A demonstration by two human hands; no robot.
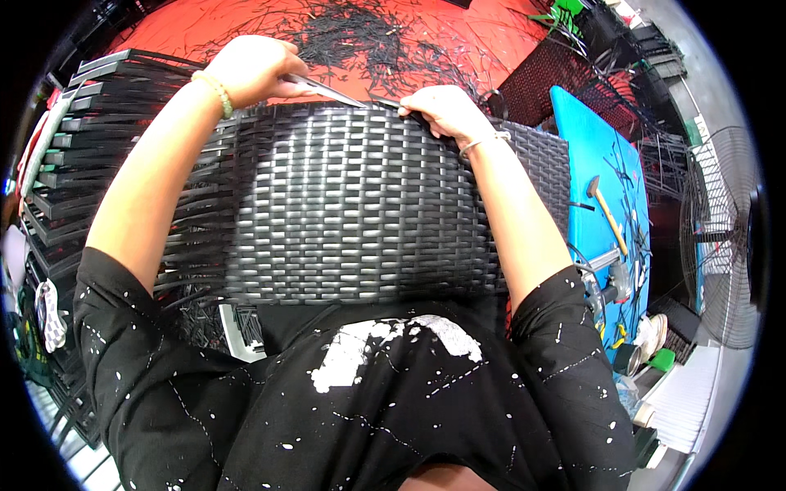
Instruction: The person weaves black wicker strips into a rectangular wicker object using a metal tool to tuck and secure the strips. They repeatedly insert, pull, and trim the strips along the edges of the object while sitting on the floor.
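Woven black panel (352,204) lies in front of the person, its far edge reached by both hands. There, the left hand (258,69) is closed around a slim silver tool (327,92), tip at the edge; the right hand (449,113) pinches a dark strip (385,101). Past that edge, a red surface (471,53) gives room, though littered with black cuttings (348,37). Loose strips (201,172) crowd the left; a blue board (577,155) bearing a wooden-handled hammer (610,219) borders the right. Near left, a pale box (232,331) adjoins dark pieces (250,326); whether inside, I cannot tell.

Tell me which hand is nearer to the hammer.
Right. The right hand, at the far edge of the woven panel, is left of the hammer; the left hand, near that edge, is farther left.
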